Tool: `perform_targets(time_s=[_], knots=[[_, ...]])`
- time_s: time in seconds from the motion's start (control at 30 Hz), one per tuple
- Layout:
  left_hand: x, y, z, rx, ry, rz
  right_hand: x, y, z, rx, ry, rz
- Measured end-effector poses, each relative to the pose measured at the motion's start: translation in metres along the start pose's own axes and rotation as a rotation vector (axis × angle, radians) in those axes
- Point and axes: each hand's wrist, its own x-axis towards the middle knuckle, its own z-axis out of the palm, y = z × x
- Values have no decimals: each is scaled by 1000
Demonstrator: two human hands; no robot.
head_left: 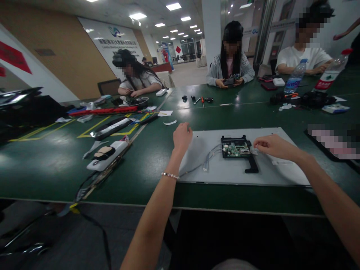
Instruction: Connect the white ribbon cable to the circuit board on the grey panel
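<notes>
A flat grey panel [236, 175] lies on the table before me, with a green circuit board [235, 150] in a black plastic frame [253, 165] on top. Thin grey cables [204, 162] run left from the board. My left hand [182, 137] is at the panel's left edge, fingers curled; whatever they hold is hidden. Just right of the board, my right hand [271, 145] has its fingers pinched together beside a small whitish, translucent piece [253, 151]. Whether the fingertips grip that piece is hard to make out.
The green table [135, 187] has a white power strip [108, 155] and cables at left. Small tools, including an orange screwdriver [203, 101], lie beyond the panel. Bottles [296, 77] and a tablet-like dark object [323, 150] are at right. Several people sit across the table.
</notes>
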Motion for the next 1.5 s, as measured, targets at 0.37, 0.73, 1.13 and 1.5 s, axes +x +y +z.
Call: perform_targets(time_s=[0.37,0.73,1.13,1.5], knots=[[18,-87,34,220,-68,-332,4,20,11,-92,11,-18],[76,-133,50,179,-178,-349,5,26,11,-121,61,24],[72,-126,29,-236,180,-235,4,6,11,-173,239,126],[-36,2,-29,-913,-163,18,8,-9,20,-50,479,33]])
